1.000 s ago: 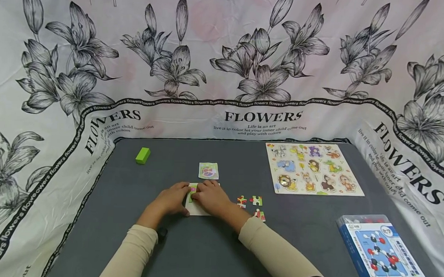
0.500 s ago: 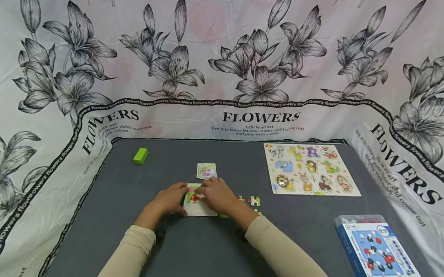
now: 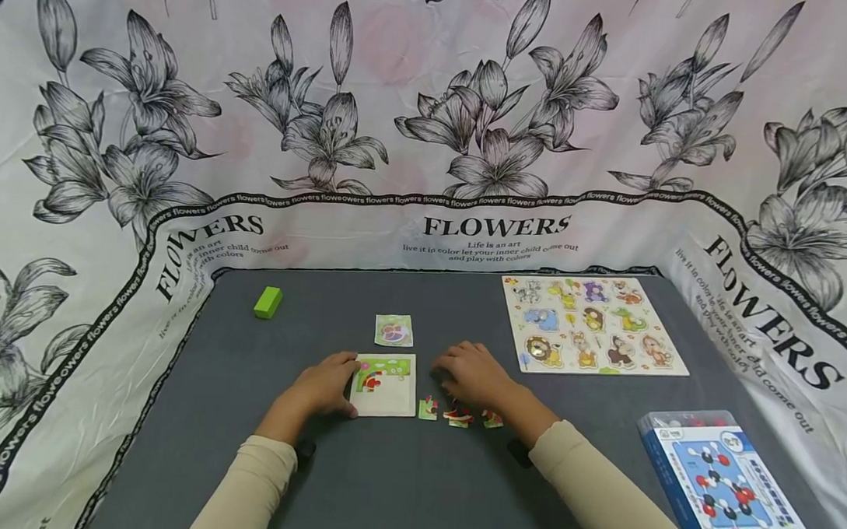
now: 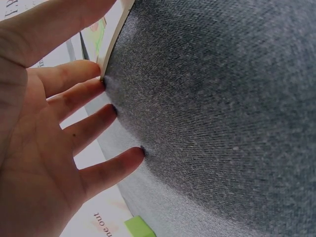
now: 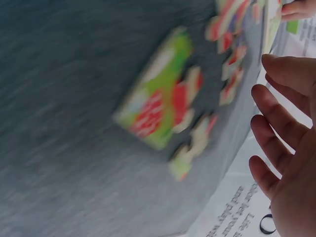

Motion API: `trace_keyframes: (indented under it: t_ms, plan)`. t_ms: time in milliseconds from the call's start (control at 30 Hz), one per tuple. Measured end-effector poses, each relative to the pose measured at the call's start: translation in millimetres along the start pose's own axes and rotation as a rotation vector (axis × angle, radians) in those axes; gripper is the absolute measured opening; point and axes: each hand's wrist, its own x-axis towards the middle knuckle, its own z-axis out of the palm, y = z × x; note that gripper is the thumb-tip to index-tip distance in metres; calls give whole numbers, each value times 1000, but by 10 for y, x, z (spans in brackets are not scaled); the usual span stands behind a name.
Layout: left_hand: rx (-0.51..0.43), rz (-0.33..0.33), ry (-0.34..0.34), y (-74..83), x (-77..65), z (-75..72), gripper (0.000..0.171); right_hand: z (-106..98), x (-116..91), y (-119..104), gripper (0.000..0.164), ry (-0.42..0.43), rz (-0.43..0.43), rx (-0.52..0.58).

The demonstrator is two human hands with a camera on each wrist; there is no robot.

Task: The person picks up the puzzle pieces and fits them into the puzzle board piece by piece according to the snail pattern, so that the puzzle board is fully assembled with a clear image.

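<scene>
A small white puzzle tray (image 3: pixel 389 404) lies on the grey cloth in the head view, with joined picture pieces along its top and upper left. My left hand (image 3: pixel 323 384) rests at the tray's left edge, thumb near the lower corner and index finger near the upper one; in the left wrist view its fingers (image 4: pixel 91 129) are spread and fairly straight. To the tray's right, my right hand (image 3: pixel 477 375) is held over loose jigsaw pieces (image 3: pixel 428 408), fingers relaxed. A green and red jigsaw piece (image 5: pixel 160 101) shows blurred in the right wrist view, apart from the fingertips.
Behind the tray lies a small square picture card (image 3: pixel 394 330). A green block (image 3: pixel 268 303) is at the back left. An animal puzzle board (image 3: pixel 596 325) lies at the back right, and a blue molecule-model box (image 3: pixel 734 482) at the front right. Floral cloth surrounds the table.
My right hand has left the tray and moved right, above the loose pieces. More joined pieces on the tray are now uncovered. The left hand has stayed at the tray's edge.
</scene>
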Motion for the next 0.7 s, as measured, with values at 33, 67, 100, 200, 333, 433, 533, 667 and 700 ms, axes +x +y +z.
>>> trace_keyframes:
  t_ms: [33,67,100,200,333,433,533,667,700]
  plan:
    - [-2,-3,-1,-4,-6,14,84,8,-35,23,26,-2,-4,-1]
    - [-3,-7,-1,-10,-7,26,84,12,-68,42,26,2,-7,1]
    - [-5,-9,0,-11,-8,31,84,12,-96,59,26,5,-9,2]
    - [-3,-8,7,-7,3,26,84,2,-162,103,25,25,-18,-2]
    - [0,-4,9,-4,2,13,84,1,-221,127,24,30,-27,6]
    - [4,-2,11,-13,7,-15,84,-5,-234,136,25,33,-35,10]
    - [9,1,4,-10,10,-23,84,5,-254,142,27,39,-37,-10]
    - [9,-5,-10,11,7,-19,84,38,-279,148,26,32,-33,-23]
    - [8,-11,-15,12,6,-18,84,44,-281,147,25,30,-33,-22]
